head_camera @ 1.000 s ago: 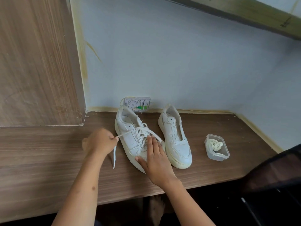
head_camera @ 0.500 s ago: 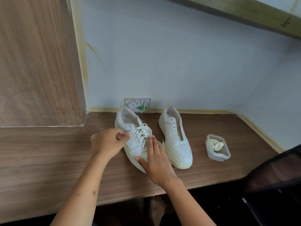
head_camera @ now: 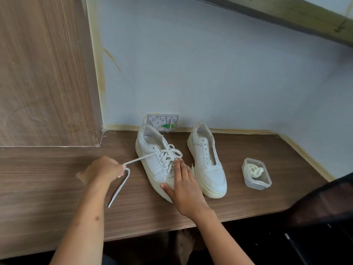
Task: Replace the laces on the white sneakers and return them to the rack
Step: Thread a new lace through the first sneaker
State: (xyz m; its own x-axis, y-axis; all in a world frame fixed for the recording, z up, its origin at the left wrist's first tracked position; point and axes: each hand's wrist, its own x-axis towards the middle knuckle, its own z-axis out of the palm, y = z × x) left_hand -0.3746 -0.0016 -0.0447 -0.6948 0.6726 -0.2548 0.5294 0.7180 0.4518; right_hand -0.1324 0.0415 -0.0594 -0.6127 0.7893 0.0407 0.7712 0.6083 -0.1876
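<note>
Left hand (head_camera: 102, 172): lace (head_camera: 142, 157) is pinched in curled fingers, pulled taut.
Right hand (head_camera: 183, 185): laid flat on laced sneaker (head_camera: 155, 161), fingers straight, slightly spread.
Tub (head_camera: 256, 175): clear plastic, rounded; coiled cream laces (head_camera: 255, 170) held inside.
Second sneaker (head_camera: 207, 161): unlaced, smooth white, on wood-grain shelf (head_camera: 47, 178).

The left hand (head_camera: 102, 170) pinches a white lace (head_camera: 139, 159) stretched taut from the laced sneaker (head_camera: 154, 159), its free end trailing on the wooden shelf (head_camera: 47, 188). The right hand (head_camera: 184, 186) lies flat on that sneaker's toe. An unlaced sneaker (head_camera: 207, 163) stands beside a plastic tub (head_camera: 256, 175) holding laces.
</note>
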